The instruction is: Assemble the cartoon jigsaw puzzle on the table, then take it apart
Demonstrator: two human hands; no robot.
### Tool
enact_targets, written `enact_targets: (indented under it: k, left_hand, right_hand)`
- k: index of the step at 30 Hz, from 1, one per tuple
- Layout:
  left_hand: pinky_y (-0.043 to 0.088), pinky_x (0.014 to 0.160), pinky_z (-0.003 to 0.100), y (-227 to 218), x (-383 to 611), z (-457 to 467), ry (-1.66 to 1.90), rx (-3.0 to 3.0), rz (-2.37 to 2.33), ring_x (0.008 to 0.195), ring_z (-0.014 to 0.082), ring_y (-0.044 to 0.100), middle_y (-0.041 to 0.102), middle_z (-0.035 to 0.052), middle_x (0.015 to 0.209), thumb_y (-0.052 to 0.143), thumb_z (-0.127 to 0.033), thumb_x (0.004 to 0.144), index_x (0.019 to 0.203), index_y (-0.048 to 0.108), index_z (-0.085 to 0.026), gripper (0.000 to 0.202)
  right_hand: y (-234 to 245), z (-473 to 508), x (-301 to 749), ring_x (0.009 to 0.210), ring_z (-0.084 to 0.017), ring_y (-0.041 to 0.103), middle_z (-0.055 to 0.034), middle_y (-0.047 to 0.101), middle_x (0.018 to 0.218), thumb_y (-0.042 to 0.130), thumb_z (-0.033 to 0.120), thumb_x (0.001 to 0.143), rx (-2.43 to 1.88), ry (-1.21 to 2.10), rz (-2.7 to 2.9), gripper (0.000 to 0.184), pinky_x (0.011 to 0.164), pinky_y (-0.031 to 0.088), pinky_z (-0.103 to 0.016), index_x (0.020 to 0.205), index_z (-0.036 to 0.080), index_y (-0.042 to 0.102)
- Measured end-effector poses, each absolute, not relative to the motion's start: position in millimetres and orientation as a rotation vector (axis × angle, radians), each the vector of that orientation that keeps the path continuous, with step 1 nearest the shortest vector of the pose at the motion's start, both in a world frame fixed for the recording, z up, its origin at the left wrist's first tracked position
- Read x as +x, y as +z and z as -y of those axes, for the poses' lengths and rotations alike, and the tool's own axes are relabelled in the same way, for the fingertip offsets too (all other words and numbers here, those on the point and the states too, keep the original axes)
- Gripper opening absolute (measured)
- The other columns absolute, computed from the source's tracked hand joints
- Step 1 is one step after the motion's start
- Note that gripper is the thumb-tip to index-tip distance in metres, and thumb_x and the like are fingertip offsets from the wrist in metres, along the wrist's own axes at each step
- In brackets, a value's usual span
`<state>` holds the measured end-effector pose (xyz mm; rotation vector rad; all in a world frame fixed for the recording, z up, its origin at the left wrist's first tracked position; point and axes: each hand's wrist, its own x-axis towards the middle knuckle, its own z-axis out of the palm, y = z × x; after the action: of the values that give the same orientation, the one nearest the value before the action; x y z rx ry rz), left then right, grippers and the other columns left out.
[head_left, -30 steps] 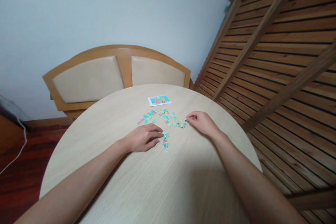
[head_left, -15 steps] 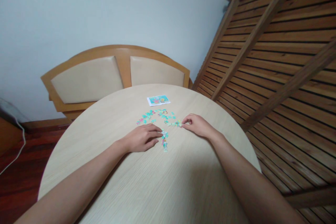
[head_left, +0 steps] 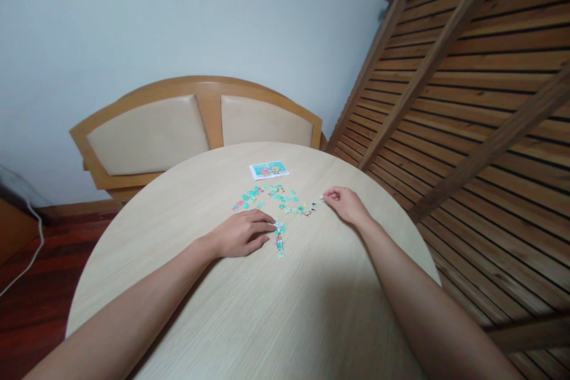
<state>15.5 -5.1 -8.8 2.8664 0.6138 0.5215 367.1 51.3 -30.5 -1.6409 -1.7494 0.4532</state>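
Note:
Small jigsaw puzzle pieces (head_left: pixel 253 193), mostly turquoise with pink and yellow bits, lie in a loose arc on the round table. A narrow joined strip of pieces (head_left: pixel 280 240) sits closer to me. My left hand (head_left: pixel 244 233) rests on the tabletop with its fingers stretched out, the tips at the strip's left edge. Over on the right, my right hand (head_left: pixel 345 203) pinches a small pale puzzle piece (head_left: pixel 322 198) between thumb and finger. A few dark and light pieces (head_left: pixel 313 206) lie just left of it.
A picture card (head_left: pixel 269 170) with a cartoon print lies beyond the pieces on the round wooden table (head_left: pixel 200 332). A padded wooden headboard (head_left: pixel 151 133) stands behind the table against the wall. Slatted wood (head_left: pixel 481 101) leans along the right side. A white cable (head_left: pixel 38 249) hangs at the left.
My right hand has moved right and slightly away from me, off the end of the pile, with a pale piece showing at its fingertips. My left hand has stayed in place.

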Motion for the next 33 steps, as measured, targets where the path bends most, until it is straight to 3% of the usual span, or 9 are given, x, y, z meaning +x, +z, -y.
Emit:
enact_targets:
  k: [5,11,17,21,23,26,29,33]
  left_hand:
    - [0.050,0.105,0.041,-7.8,16.4,5.4,0.533,2.858,-0.611,0.117,0.0248,0.061,0.066,0.0114,0.126,0.049,-0.026,0.099,0.129,0.064,-0.021,0.034]
    - [0.049,0.105,0.040,-6.2,17.0,5.9,0.511,2.858,-0.619,0.118,0.0248,0.061,0.065,0.0111,0.127,0.049,-0.026,0.099,0.129,0.064,-0.022,0.034]
    - [0.050,0.105,0.041,-5.0,17.3,6.8,0.512,2.871,-0.617,0.118,0.0248,0.061,0.065,0.0118,0.126,0.048,-0.026,0.099,0.128,0.064,-0.020,0.034]
    - [0.050,0.105,0.041,-4.9,17.1,6.6,0.512,2.872,-0.618,0.117,0.0252,0.061,0.066,0.0115,0.126,0.048,-0.026,0.099,0.129,0.064,-0.021,0.034]
    - [0.050,0.105,0.041,-5.4,16.7,6.2,0.515,2.870,-0.619,0.117,0.0253,0.061,0.065,0.0116,0.127,0.048,-0.026,0.099,0.128,0.064,-0.021,0.034]
    - [0.050,0.104,0.040,-6.4,15.6,5.5,0.533,2.860,-0.616,0.117,0.0253,0.061,0.064,0.0117,0.127,0.049,-0.026,0.098,0.128,0.064,-0.022,0.033]
    - [0.050,0.104,0.040,-7.2,14.9,5.2,0.556,2.843,-0.620,0.116,0.0252,0.061,0.064,0.0123,0.126,0.050,-0.026,0.098,0.129,0.063,-0.021,0.034]
    - [0.050,0.103,0.039,-6.2,15.7,5.3,0.591,2.812,-0.611,0.116,0.0243,0.061,0.064,0.0126,0.126,0.049,-0.023,0.098,0.130,0.061,-0.020,0.034]
  right_hand:
    - [-25.8,-47.3,364.5,0.078,-0.019,0.067,-0.0056,0.076,0.087,0.065,0.031,0.085,-1.688,0.324,1.844,0.017,0.073,0.050,-0.030,0.089,0.019,0.077]
    - [-19.7,-39.7,354.7,0.097,-0.023,0.066,-0.0080,0.073,0.108,0.068,0.040,0.085,-1.636,0.211,2.063,0.024,0.088,0.049,-0.035,0.098,0.024,0.080]
    - [-19.1,-36.8,347.9,0.103,-0.023,0.064,-0.0075,0.072,0.110,0.067,0.039,0.088,-1.661,0.198,2.114,0.021,0.092,0.048,-0.037,0.099,0.025,0.079]
    - [-19.2,-32.3,331.7,0.112,-0.026,0.062,-0.0095,0.071,0.119,0.057,0.040,0.096,-1.607,0.149,2.123,0.028,0.101,0.044,-0.044,0.108,0.024,0.077]
    - [-20.6,-28.1,320.5,0.126,-0.027,0.056,-0.0105,0.064,0.136,0.050,0.042,0.100,-1.503,0.169,2.190,0.038,0.108,0.040,-0.046,0.127,0.025,0.069]
    - [-23.1,-20.1,304.5,0.148,-0.030,0.035,-0.0098,0.043,0.158,0.043,0.051,0.102,-1.361,0.250,2.396,0.053,0.119,0.026,-0.054,0.149,0.028,0.050]
    - [-23.7,-12.4,293.8,0.154,-0.034,0.020,-0.0094,0.030,0.164,0.039,0.064,0.099,-1.366,0.327,2.526,0.066,0.122,0.014,-0.060,0.154,0.029,0.041]
    - [-21.5,-6.0,289.1,0.155,-0.035,0.012,-0.0099,0.021,0.167,0.038,0.071,0.096,-1.388,0.357,2.578,0.078,0.123,0.010,-0.061,0.159,0.027,0.030]
